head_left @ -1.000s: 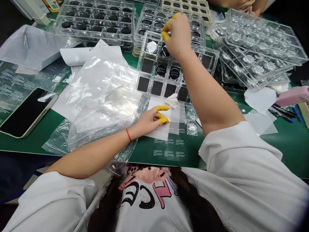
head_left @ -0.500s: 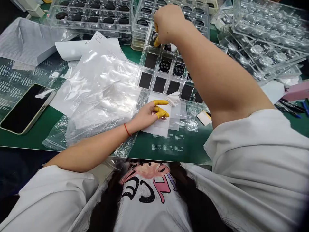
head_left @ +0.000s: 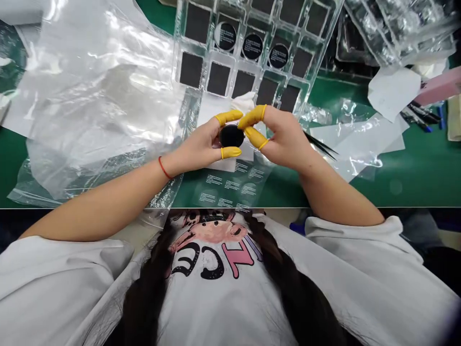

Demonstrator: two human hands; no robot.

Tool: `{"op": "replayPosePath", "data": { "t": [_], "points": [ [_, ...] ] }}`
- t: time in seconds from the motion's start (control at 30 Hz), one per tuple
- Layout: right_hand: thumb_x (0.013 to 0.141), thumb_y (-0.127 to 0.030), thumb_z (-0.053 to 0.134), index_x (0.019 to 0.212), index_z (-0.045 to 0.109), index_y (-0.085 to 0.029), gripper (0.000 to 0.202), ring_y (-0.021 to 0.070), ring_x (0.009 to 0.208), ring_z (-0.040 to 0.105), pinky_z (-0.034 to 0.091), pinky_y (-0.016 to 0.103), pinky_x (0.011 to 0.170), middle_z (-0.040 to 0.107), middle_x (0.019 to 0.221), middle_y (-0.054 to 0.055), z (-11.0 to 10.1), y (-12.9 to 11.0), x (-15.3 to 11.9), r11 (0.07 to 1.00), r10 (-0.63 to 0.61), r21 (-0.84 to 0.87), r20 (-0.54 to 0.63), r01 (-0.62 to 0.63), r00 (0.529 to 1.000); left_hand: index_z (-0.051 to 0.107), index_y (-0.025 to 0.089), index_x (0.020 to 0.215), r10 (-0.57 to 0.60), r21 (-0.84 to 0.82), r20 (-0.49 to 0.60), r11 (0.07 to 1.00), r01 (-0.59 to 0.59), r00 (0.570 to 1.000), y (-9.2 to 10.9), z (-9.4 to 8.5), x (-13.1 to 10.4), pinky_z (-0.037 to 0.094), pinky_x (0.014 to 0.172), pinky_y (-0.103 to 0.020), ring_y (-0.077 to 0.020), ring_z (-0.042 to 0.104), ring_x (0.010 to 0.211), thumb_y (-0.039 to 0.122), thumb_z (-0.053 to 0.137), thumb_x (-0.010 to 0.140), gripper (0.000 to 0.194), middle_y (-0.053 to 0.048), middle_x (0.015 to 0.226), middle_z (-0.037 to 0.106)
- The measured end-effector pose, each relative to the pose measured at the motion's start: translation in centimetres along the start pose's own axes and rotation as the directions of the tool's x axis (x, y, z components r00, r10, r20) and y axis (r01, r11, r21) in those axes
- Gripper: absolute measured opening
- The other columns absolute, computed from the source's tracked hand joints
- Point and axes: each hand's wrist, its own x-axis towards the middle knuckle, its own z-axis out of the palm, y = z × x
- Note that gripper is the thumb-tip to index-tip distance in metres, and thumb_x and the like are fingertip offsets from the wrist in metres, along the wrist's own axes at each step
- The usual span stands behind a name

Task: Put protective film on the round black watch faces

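A round black disc (head_left: 231, 136) is between the yellow-capped thumb and finger of my left hand (head_left: 207, 142), above white papers (head_left: 224, 165). My right hand (head_left: 279, 137), with yellow covers on thumb and forefinger, has its fingertips together at the disc's right edge. Whether anything else is pinched there is too small to tell. Behind my hands lies a clear compartment tray (head_left: 309, 84) with black squares and several round black pieces bearing white print. A crumpled white cloth (head_left: 244, 102) rests at its front edge.
Clear plastic bags (head_left: 144, 91) cover the left side. Dark tweezers (head_left: 320, 144) lie beside my right wrist. Stacked clear trays (head_left: 399, 33), a pink object (head_left: 441, 87) and pens (head_left: 418, 115) are at the right. A printed clear sheet (head_left: 230, 185) is near the table edge.
My right hand has come back from the tray to my left hand. The black disc is now in my left hand, which was empty. The view has tipped down.
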Motion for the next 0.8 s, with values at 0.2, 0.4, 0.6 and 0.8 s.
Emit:
{"op": "replayPosePath", "data": {
  "t": [0.2,0.4,0.6,0.8],
  "points": [
    [0.093,-0.031,0.056,0.097,0.063,-0.026,0.009,0.0192,0.100,0.060,0.050,0.038,0.095,0.066,0.106,0.003,1.4,-1.1,0.0,1.000,0.010,0.024,-0.077,-0.008,0.997,0.051,0.028,0.129,0.014,0.170,-0.013,0.985,-0.012,1.000,-0.3,0.6,-0.5,0.056,0.097,-0.040,-0.0292,0.058,0.127,0.022,0.089,0.062,0.078,-0.005,0.127,0.060],
    [0.088,-0.018,0.057,0.087,0.062,-0.027,0.010,0.0190,0.092,0.064,0.052,0.039,0.087,0.067,0.093,0.001,-0.9,1.2,-1.2,0.995,-0.099,-0.046,-0.244,0.091,0.965,0.052,0.026,0.123,0.179,0.339,0.016,0.925,-0.174,0.984,-1.2,-1.0,0.0,0.050,0.107,-0.045,-0.0248,0.058,0.121,0.024,0.082,0.073,0.058,-0.005,0.132,0.057],
    [0.073,-0.011,0.069,0.088,0.057,-0.023,0.023,0.0262,0.096,0.065,0.051,0.052,0.093,0.062,0.097,0.006,-7.6,15.2,-3.7,0.712,0.606,0.016,-0.520,-0.702,0.603,0.050,0.024,0.123,0.089,0.296,0.018,0.951,-0.090,0.996,-0.6,-0.9,-0.1,0.055,0.095,-0.042,-0.0204,0.064,0.104,0.009,0.077,0.070,0.061,-0.005,0.120,0.059],
    [0.090,-0.023,0.059,0.110,0.061,-0.029,0.021,0.0254,0.115,0.060,0.051,0.044,0.095,0.061,0.122,0.005,-4.7,8.2,-1.0,0.934,0.193,-0.208,-0.391,-0.291,0.900,0.048,0.025,0.116,-0.010,0.258,-0.050,0.966,0.022,0.999,0.0,-0.1,-0.4,0.057,0.081,-0.040,-0.0167,0.069,0.085,0.011,0.079,0.070,0.058,0.001,0.092,0.061]
  ]
}}
